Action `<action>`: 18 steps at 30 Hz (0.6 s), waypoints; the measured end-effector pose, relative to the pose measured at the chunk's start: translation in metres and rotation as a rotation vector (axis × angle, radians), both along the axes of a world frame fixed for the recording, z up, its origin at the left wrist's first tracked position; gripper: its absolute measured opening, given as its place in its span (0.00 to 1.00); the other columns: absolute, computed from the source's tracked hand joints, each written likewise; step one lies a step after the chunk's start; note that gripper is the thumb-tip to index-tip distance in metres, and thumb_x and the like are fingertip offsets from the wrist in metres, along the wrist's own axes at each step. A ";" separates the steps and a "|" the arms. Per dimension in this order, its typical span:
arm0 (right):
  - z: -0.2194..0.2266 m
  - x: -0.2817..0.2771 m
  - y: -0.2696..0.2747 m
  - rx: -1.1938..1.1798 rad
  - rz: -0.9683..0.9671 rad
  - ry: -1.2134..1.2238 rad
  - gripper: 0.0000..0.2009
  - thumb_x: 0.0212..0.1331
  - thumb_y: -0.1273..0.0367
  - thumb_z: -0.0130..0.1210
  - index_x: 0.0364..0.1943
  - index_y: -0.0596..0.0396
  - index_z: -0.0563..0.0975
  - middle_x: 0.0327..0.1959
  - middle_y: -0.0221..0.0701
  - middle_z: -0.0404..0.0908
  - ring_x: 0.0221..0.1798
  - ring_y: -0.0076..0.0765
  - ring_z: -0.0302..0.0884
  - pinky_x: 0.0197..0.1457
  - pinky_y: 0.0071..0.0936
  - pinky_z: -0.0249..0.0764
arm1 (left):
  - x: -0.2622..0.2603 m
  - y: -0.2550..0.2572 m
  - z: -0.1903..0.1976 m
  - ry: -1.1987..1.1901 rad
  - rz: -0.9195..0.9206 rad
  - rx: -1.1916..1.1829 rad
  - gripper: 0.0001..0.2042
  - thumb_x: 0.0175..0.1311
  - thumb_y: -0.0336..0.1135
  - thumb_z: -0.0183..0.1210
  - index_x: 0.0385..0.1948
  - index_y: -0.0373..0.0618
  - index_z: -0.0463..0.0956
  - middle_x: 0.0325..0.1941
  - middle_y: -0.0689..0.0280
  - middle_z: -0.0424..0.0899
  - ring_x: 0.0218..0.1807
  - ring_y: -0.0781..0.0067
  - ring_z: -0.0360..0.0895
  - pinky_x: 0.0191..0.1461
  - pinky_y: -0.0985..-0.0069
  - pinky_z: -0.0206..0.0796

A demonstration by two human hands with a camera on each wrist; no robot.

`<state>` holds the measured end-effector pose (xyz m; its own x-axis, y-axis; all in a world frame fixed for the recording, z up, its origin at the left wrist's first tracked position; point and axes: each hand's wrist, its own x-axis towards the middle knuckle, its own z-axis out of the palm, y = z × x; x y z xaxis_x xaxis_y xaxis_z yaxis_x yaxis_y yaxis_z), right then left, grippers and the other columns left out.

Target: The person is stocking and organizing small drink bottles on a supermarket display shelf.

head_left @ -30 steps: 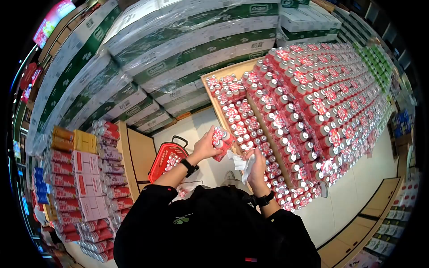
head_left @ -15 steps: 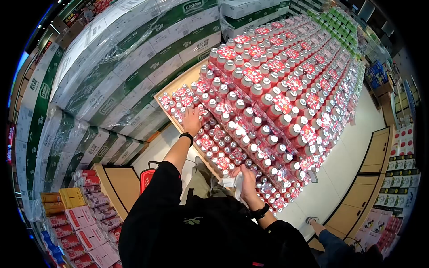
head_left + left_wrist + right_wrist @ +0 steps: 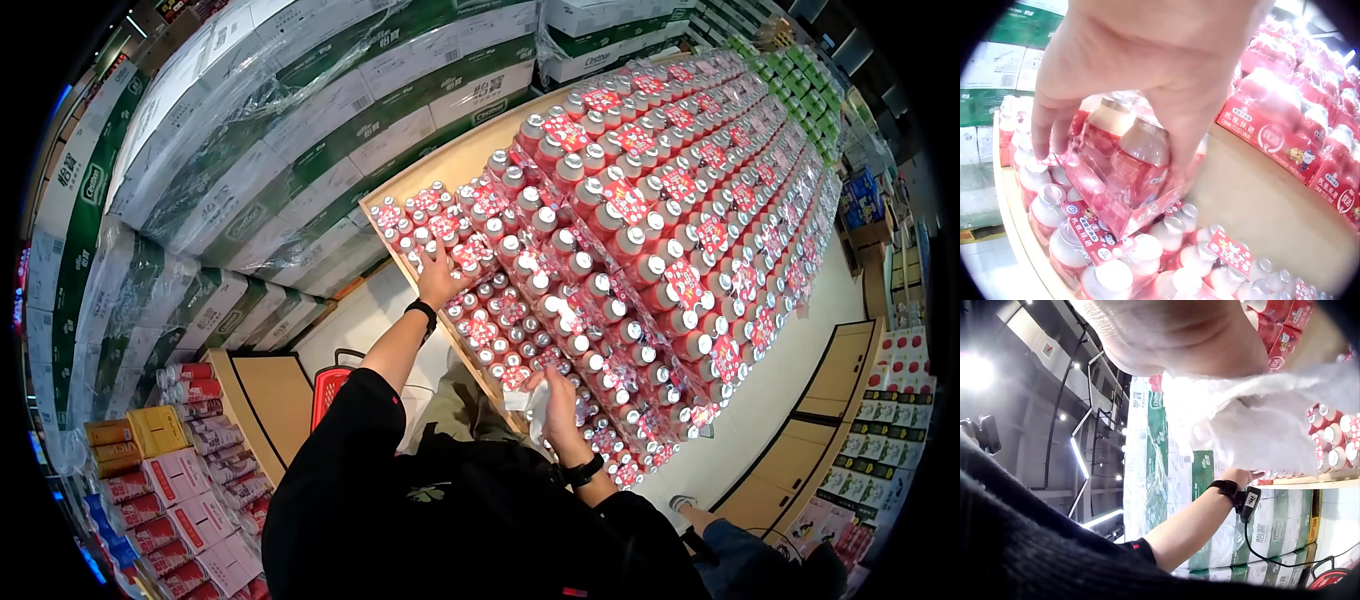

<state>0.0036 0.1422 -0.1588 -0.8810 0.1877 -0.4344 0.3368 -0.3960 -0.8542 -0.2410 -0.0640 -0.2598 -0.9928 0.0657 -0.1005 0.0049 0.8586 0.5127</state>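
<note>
Head view's got the left hand [image 3: 438,282] clamped round a red bottle pack [image 3: 1138,165] just left of centre, over other bottles [image 3: 1107,280], not let go yet, right hand [image 3: 563,408] clutching white cloth [image 3: 538,412].

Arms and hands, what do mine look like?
The left hand and right hand are gloveless. The left sleeve and right sleeve are black, the left with a small red mark near its hem. Each wrist wears a black band; the left one's black box has a white label and dark cable.

Plastic-wrapped white-and-green cartons [image 3: 410,72]; yellow pack [image 3: 157,431] near red cans [image 3: 128,487]; wooden cabinets [image 3: 836,368]
</note>
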 end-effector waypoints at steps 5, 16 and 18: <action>0.012 -0.015 -0.011 -0.043 0.001 -0.005 0.25 0.70 0.54 0.41 0.24 0.59 0.76 0.26 0.34 0.78 0.33 0.30 0.74 0.40 0.25 0.68 | 0.007 0.006 -0.002 -0.039 0.005 0.003 0.62 0.37 0.54 0.73 0.72 0.48 0.34 0.64 0.25 0.52 0.62 0.35 0.66 0.51 0.59 0.72; 0.025 -0.001 -0.043 -0.414 0.334 -0.009 0.16 0.64 0.64 0.51 0.49 0.64 0.75 0.48 0.41 0.79 0.48 0.35 0.78 0.54 0.30 0.73 | 0.134 -0.036 0.032 -0.078 0.012 0.345 0.25 0.55 0.46 0.60 0.51 0.41 0.70 0.50 0.51 0.76 0.48 0.51 0.78 0.49 0.63 0.70; 0.016 0.006 -0.047 -0.411 0.451 -0.186 0.13 0.64 0.68 0.51 0.47 0.63 0.77 0.43 0.37 0.81 0.45 0.31 0.78 0.50 0.27 0.74 | 0.190 -0.061 0.029 -0.103 0.084 0.377 0.12 0.58 0.41 0.58 0.33 0.40 0.76 0.20 0.62 0.81 0.26 0.65 0.80 0.33 0.69 0.70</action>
<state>0.0099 0.0954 -0.1430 -0.7375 -0.3983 -0.5454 0.6749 -0.4637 -0.5740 -0.0507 -0.1252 -0.2312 -0.9823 0.0361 -0.1837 -0.1248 0.6051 0.7863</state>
